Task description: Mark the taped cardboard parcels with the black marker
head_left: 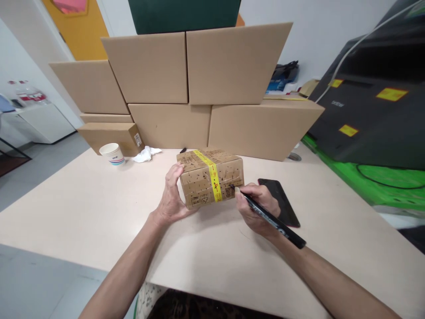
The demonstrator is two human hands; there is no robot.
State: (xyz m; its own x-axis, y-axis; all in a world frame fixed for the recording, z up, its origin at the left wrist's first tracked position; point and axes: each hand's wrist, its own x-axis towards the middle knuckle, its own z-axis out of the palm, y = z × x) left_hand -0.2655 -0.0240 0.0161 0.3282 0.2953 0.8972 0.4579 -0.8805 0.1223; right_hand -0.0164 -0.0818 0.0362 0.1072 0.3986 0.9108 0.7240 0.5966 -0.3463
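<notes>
A small cardboard box [195,186] with a yellow tape band and many black marks is tilted over the table. My left hand [172,197] grips its left side, with fingers at the upper edge and the thumb side beneath the lower corner. In my right hand [257,206] is a black marker pen [272,219], its tip against the box's front face near the right end. Short black strokes dot both the top and the front of the box. Just beyond my right hand, partly covered by it, lies a flat black tablet-like slab [282,201].
Large cardboard boxes [166,126] are stacked along the table's back. A paper cup [113,155] and a crumpled white tissue [146,154] stand at the back left. A small black object [183,150] lies behind the held box. To the right is a large black case [372,102] over green material.
</notes>
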